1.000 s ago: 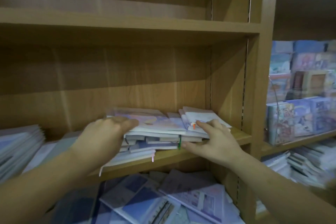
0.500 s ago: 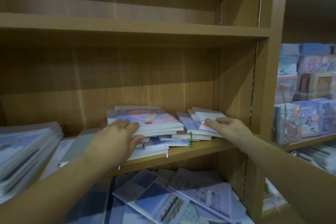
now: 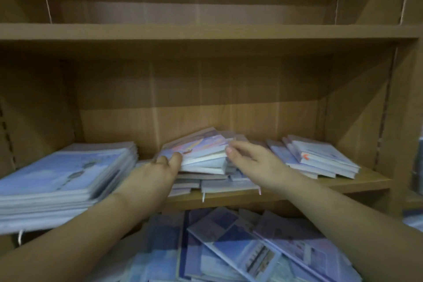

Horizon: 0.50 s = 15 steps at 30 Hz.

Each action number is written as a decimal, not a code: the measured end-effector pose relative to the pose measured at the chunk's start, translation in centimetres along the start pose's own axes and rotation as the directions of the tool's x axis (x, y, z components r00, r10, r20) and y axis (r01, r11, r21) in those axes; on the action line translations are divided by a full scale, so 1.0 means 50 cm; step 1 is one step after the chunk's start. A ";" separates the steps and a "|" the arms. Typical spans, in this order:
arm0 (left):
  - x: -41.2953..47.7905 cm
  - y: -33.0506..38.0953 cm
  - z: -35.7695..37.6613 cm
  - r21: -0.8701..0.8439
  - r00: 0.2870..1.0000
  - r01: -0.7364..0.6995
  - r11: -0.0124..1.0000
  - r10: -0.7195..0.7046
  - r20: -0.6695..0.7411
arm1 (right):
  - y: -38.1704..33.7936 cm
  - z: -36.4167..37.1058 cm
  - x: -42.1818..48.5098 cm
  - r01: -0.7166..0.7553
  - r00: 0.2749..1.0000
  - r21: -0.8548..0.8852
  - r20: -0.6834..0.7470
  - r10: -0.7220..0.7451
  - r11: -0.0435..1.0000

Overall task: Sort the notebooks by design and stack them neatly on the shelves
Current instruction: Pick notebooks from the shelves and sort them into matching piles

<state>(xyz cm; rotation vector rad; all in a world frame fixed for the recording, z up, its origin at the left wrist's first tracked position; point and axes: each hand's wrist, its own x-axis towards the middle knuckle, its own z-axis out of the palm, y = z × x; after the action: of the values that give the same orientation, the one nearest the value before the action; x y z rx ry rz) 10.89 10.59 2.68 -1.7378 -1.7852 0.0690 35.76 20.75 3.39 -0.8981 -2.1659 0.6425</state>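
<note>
Change: the right hand (image 3: 254,160) is now brought across from the right stack (image 3: 320,158), where it lay half a second ago, and is set against the middle stack (image 3: 217,181). The top notebooks (image 3: 199,151), flat before, are raised and tilted.
Meaning: a bundle of one design is probably being lifted out, to be squared or moved; sorting is judged to be well short of done.
Left hand (image 3: 158,171): the thumb is laid over the cover's near-left corner and the fingers are tucked beneath, so the bundle is gripped.
Right hand: the fingers are bent against the bundle's right edge; through the blur it cannot be told whether this is a grasp or a steadying touch.
Look: a lilac-blue cover with a pinkish picture is seen, with white page edges fanned unevenly.
Place: the bundle is held mid-shelf (image 3: 343,184), between the tall left stack (image 3: 64,178) and the right stack.
Below: loose notebooks (image 3: 240,247) are heaped in a jumble.
</note>
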 end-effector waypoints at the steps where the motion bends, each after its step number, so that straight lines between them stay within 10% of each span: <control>1: -0.012 -0.015 0.000 -0.018 0.999 0.037 0.999 -0.037 0.006 | -0.009 0.018 0.003 0.003 0.998 -0.029 0.056 -0.001 1.000; 7: -0.037 -0.038 -0.006 -0.394 0.941 0.223 0.891 -0.092 0.325 | 0.005 -0.008 -0.012 0.132 0.991 -0.317 0.027 -0.130 0.939; 15: 0.048 0.182 -0.130 -0.747 0.983 -0.153 0.647 0.022 -0.183 | 0.228 -0.232 -0.115 -0.417 0.877 -0.339 -0.394 0.275 0.844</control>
<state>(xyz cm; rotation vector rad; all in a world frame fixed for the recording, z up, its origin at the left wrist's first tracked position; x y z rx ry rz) 22.14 11.41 4.65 -2.3105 -1.7127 -0.8943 52.08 25.70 0.97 -1.5422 -1.8661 0.1638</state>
